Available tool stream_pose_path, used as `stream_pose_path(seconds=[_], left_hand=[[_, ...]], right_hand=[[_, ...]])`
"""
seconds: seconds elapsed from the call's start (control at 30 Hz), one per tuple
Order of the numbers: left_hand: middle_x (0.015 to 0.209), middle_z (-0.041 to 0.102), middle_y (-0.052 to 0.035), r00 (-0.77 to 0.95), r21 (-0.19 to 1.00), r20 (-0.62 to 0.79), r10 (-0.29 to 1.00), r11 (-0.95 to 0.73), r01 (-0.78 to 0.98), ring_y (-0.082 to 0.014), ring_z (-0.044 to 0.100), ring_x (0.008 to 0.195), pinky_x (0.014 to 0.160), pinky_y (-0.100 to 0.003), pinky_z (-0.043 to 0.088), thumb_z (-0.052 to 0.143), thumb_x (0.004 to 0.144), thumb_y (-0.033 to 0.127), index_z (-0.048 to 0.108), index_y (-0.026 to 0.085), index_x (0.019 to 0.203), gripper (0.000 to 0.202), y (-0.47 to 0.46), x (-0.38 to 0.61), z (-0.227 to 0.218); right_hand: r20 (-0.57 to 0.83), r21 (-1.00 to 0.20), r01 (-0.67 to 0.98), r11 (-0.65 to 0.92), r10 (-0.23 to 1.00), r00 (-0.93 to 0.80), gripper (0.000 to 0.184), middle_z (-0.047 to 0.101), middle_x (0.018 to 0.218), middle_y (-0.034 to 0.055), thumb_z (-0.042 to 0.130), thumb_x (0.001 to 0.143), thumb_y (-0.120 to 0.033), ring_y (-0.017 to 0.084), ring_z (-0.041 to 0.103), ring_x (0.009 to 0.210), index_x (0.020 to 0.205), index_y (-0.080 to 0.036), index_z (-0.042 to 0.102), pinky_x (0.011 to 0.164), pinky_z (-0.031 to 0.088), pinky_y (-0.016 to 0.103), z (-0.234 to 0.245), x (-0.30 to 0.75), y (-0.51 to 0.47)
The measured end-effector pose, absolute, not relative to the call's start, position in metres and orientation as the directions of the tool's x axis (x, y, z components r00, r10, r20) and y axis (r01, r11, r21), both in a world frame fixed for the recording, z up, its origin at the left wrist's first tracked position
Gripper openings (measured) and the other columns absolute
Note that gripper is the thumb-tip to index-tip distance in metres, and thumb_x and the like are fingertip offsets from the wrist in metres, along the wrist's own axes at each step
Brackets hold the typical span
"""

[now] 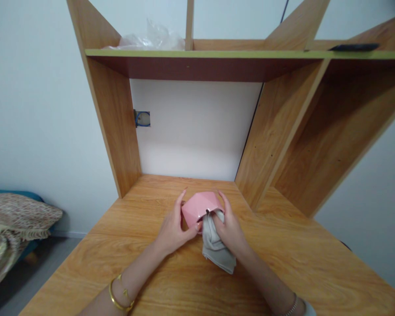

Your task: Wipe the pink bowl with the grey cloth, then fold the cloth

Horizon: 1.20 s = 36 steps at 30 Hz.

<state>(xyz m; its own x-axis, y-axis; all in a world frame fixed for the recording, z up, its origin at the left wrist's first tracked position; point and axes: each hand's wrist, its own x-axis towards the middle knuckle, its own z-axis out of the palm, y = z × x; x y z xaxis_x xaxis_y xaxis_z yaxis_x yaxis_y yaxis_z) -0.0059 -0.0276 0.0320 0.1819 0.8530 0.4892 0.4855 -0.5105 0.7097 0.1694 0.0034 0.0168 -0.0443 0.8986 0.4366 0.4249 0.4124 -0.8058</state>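
A glossy pink faceted bowl-like vessel (pixel 200 205) is tilted on its side just over the desk, its opening turned toward me. My left hand (pixel 178 226) grips its left side, with the thumb at the lower rim. A light grey cloth (pixel 215 245) is tucked partly into the opening, and the rest hangs down toward the desk. My right hand (pixel 229 226) pinches the cloth at the rim with the thumb, while its fingers reach round the vessel's right side. The inside of the vessel is mostly hidden by the cloth.
The wooden desk (pixel 134 263) carries a shelf unit (pixel 204 54) at its back. A clear plastic bag (pixel 151 38) and a dark flat object (pixel 355 47) lie on the upper shelf. An open wall socket box (pixel 142 119) shows wires. A patterned cover (pixel 16 219) drapes over blue furniture on the left.
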Motion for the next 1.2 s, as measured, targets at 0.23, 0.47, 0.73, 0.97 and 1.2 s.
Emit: stream_pose_path(seconds=[0.23, 0.47, 0.73, 0.97, 1.2], left_hand=[[0.116, 0.046, -0.0116, 0.179, 0.815, 0.459, 0.87, -0.493, 0.304, -0.0219, 0.049, 0.099, 0.083, -0.034, 0.042, 0.064, 0.068, 0.039, -0.001, 0.017, 0.135, 0.096, -0.03, 0.006, 0.02], [0.118, 0.045, -0.0128, 0.146, 0.824, 0.441, 0.885, -0.465, 0.323, -0.0217, 0.049, 0.103, 0.088, -0.036, 0.04, 0.055, 0.076, 0.037, 0.003, 0.015, 0.134, 0.081, -0.03, 0.014, 0.011], [0.114, 0.054, -0.0084, 0.157, 0.691, 0.438, 0.885, -0.443, 0.572, -0.0231, 0.052, 0.102, 0.087, -0.035, 0.041, 0.059, 0.069, 0.037, 0.017, 0.019, 0.134, 0.079, -0.031, 0.011, 0.019], [0.101, 0.062, -0.0083, 0.205, 0.48, 0.414, 0.887, -0.404, 0.779, -0.025, 0.062, 0.08, 0.071, -0.034, 0.047, 0.056, 0.067, 0.043, 0.021, 0.019, 0.134, 0.079, -0.032, 0.006, 0.025], [0.08, 0.066, -0.0053, 0.263, 0.326, 0.416, 0.87, -0.413, 0.85, -0.0252, 0.062, 0.069, 0.062, -0.032, 0.046, 0.055, 0.063, 0.042, 0.027, 0.019, 0.131, 0.077, -0.032, 0.0, 0.034]], right_hand=[[0.457, -0.887, 0.088, 0.453, 0.889, 0.037, 0.042, 0.054, 0.114, 0.0076, 0.049, 0.074, -0.029, 0.02, 0.048, 0.107, 0.115, -0.019, 0.043, 0.092, 0.036, 0.036, 0.015, 0.16, 0.009], [0.415, -0.905, 0.094, 0.416, 0.909, -0.023, 0.041, 0.058, 0.106, 0.0076, 0.058, 0.066, -0.03, 0.02, 0.054, 0.098, 0.103, -0.018, 0.046, 0.087, 0.04, 0.034, 0.007, 0.158, 0.019], [0.322, -0.852, 0.465, 0.24, 0.941, 0.105, 0.073, 0.064, 0.087, 0.0069, 0.061, 0.06, -0.034, 0.022, 0.061, 0.078, 0.124, -0.014, 0.033, 0.068, 0.045, 0.031, 0.006, 0.173, 0.025], [0.329, -0.658, 0.718, 0.229, 0.944, 0.0, 0.069, 0.058, 0.058, -0.0004, 0.051, 0.069, -0.032, 0.017, 0.055, 0.05, 0.131, -0.015, 0.026, 0.046, 0.036, 0.023, 0.017, 0.176, 0.014], [0.339, -0.544, 0.799, 0.256, 0.938, -0.07, 0.07, 0.06, 0.06, 0.0019, 0.049, 0.072, -0.033, 0.019, 0.058, 0.056, 0.134, -0.015, 0.021, 0.049, 0.035, 0.023, 0.022, 0.173, 0.006]])
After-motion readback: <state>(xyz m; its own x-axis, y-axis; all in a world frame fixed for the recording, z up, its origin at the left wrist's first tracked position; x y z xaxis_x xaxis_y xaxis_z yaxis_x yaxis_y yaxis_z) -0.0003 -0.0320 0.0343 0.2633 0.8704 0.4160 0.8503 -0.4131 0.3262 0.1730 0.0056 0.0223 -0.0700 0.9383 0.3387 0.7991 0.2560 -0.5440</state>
